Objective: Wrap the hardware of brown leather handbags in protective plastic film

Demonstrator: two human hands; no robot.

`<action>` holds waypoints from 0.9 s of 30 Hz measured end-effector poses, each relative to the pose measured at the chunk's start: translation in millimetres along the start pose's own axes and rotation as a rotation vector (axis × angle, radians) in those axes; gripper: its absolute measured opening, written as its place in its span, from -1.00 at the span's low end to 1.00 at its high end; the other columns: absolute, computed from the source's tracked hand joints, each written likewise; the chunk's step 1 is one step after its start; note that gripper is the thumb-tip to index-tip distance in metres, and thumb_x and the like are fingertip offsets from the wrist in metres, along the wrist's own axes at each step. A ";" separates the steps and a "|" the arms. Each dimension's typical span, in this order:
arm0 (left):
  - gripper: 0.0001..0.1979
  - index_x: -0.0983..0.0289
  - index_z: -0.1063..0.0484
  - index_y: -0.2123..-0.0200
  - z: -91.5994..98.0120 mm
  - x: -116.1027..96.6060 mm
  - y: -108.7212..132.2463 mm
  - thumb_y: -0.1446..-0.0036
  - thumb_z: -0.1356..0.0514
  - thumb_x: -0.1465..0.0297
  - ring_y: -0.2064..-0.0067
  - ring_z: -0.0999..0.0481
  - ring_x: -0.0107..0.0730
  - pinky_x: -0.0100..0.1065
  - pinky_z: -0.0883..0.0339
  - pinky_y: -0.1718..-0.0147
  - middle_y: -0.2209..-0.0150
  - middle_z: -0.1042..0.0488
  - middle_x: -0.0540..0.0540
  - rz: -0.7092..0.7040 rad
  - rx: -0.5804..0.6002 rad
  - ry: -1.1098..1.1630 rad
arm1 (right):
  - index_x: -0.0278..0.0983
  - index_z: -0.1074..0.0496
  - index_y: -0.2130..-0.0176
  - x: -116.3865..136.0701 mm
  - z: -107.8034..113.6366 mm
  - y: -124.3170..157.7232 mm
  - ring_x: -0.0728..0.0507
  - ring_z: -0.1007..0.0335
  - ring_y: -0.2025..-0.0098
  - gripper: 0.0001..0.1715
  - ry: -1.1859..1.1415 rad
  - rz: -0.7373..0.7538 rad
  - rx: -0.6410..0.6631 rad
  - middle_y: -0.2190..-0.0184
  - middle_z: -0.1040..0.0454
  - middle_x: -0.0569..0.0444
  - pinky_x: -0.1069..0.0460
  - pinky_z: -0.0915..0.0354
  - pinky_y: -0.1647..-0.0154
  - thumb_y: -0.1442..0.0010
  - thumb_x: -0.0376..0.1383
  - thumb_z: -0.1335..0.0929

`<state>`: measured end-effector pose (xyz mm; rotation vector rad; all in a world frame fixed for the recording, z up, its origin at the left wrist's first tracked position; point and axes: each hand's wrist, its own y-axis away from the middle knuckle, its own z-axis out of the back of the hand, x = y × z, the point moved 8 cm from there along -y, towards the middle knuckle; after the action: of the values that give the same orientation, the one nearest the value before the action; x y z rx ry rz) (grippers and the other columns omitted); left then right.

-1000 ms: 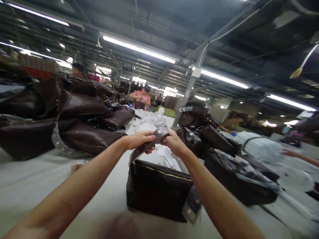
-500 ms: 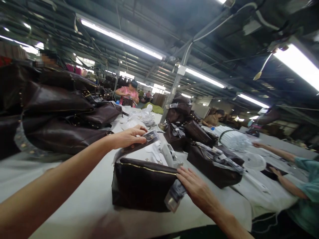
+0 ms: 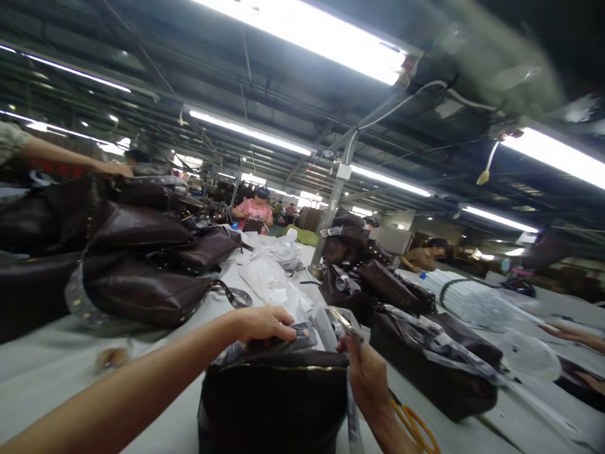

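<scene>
A dark brown leather bag (image 3: 274, 403) with a gold zipper along its top stands upright on the white-covered table before me. Above its left top edge, my left hand (image 3: 267, 325) is closed on a plastic-wrapped strap (image 3: 305, 335). At the bag's right end, my right hand (image 3: 366, 372) grips a plastic-wrapped buckle end (image 3: 346, 320), raised above the zipper. A clear-wrapped strip hangs below that hand along the bag's side. The bag's bottom lies outside the picture.
Dark leather bags are heaped at left (image 3: 137, 271), a co-worker's hand (image 3: 111, 169) over them. More bags (image 3: 430, 359) lie at right beside a white fan (image 3: 529, 353) and a bundle of white tubes (image 3: 472, 296). A metal post (image 3: 331, 214) rises behind crumpled white wrapping (image 3: 269, 277).
My right hand has left the bag's top right corner and now holds up the wrapped buckle end. My left hand has come lower, nearer the bag. A co-worker's arm has appeared at left.
</scene>
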<state>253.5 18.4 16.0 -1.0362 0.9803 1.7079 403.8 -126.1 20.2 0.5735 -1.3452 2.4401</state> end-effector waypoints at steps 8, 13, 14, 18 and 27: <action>-0.83 0.20 -0.44 0.55 -13.5 28.9 -21.0 0.27 -0.34 0.30 0.59 -0.31 -0.39 -0.40 -0.17 0.55 0.69 -0.31 -0.08 0.080 0.092 0.174 | -0.24 -0.41 0.27 46.7 -36.8 7.9 -0.15 -0.41 0.41 -0.64 0.115 0.476 0.044 0.46 -0.48 0.01 0.00 -0.30 0.37 -0.35 -0.23 -0.11; -0.90 0.22 -0.47 0.57 -16.4 37.2 -30.0 0.29 -0.31 0.39 0.53 -0.41 -0.30 -0.34 -0.27 0.52 0.67 -0.38 -0.04 0.109 0.167 0.243 | -0.28 -0.42 0.18 55.5 -50.4 18.7 -0.15 -0.30 0.42 -0.61 0.343 0.704 0.053 0.46 -0.42 -0.02 -0.03 -0.27 0.39 -0.34 -0.39 -0.07; -0.89 0.23 -0.48 0.56 -18.4 36.8 -31.1 0.29 -0.32 0.40 0.51 -0.42 -0.29 -0.34 -0.29 0.51 0.65 -0.40 -0.03 0.117 0.207 0.256 | -0.28 -0.42 0.15 55.5 -52.0 20.1 -0.15 -0.28 0.43 -0.61 0.377 0.737 0.068 0.46 -0.41 -0.02 -0.03 -0.26 0.40 -0.34 -0.40 -0.07; -0.90 0.26 -0.46 0.58 -22.3 38.5 -37.2 0.26 -0.32 0.42 0.47 -0.46 -0.27 -0.32 -0.35 0.47 0.63 -0.43 0.00 0.184 0.308 0.288 | -0.30 -0.40 0.03 51.2 -54.6 20.9 -0.15 -0.25 0.41 -0.60 0.423 0.809 0.150 0.45 -0.38 -0.02 -0.03 -0.26 0.39 -0.33 -0.41 -0.09; -0.92 0.29 -0.39 0.56 -21.3 46.4 -46.5 0.19 -0.26 0.44 0.45 -0.48 -0.32 -0.33 -0.41 0.43 0.60 -0.45 0.00 0.286 0.342 0.261 | -0.42 -0.35 -0.05 56.9 -60.8 24.3 -0.14 -0.22 0.40 -0.59 0.491 0.892 0.224 0.44 -0.35 -0.03 -0.03 -0.21 0.36 -0.32 -0.45 -0.10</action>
<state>289.9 25.6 -42.2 -0.9371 1.5918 1.5728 331.1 -83.2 0.1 -0.7276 -1.2665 3.1063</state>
